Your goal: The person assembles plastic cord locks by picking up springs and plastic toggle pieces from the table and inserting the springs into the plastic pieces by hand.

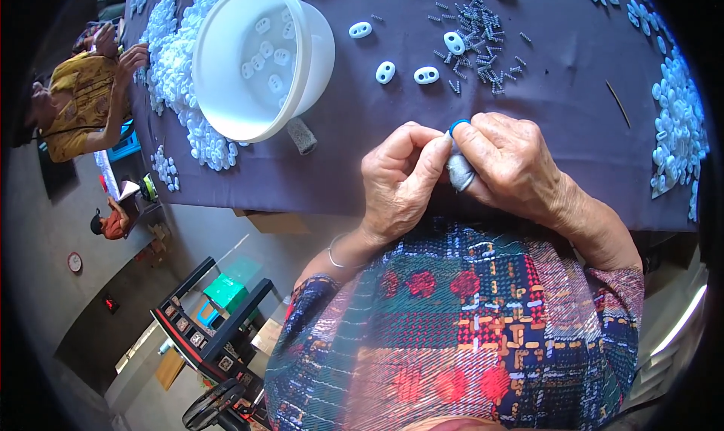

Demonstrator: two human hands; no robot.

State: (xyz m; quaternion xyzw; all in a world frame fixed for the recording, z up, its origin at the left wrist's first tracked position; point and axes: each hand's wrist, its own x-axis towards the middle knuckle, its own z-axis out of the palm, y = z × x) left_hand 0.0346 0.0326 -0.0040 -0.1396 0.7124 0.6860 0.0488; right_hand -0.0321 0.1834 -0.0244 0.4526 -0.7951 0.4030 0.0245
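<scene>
Close together at the table's near edge, both my hands are closed. My left hand [401, 176] pinches thumb and forefinger at something too small to make out. My right hand [514, 153] grips a grey cloth-wrapped piece [460, 171]; a blue ring [458, 124] shows at its thumb and forefinger. What lies inside the fingers is mostly hidden. Beyond the hands, small metal springs [483, 40] lie in a loose heap. White oval two-hole cord locks lie around it: one cord lock [427, 75] is just beyond my hands, another cord lock [454, 43] at the heap's edge.
A white plastic tub [317, 65] with several cord locks inside stands to the left, a grey block [302, 136] beside it. White pieces pile up at the left [175, 69] and right [679, 129]. A thin stick [618, 104] lies right. A person in yellow [84, 103] sits far left.
</scene>
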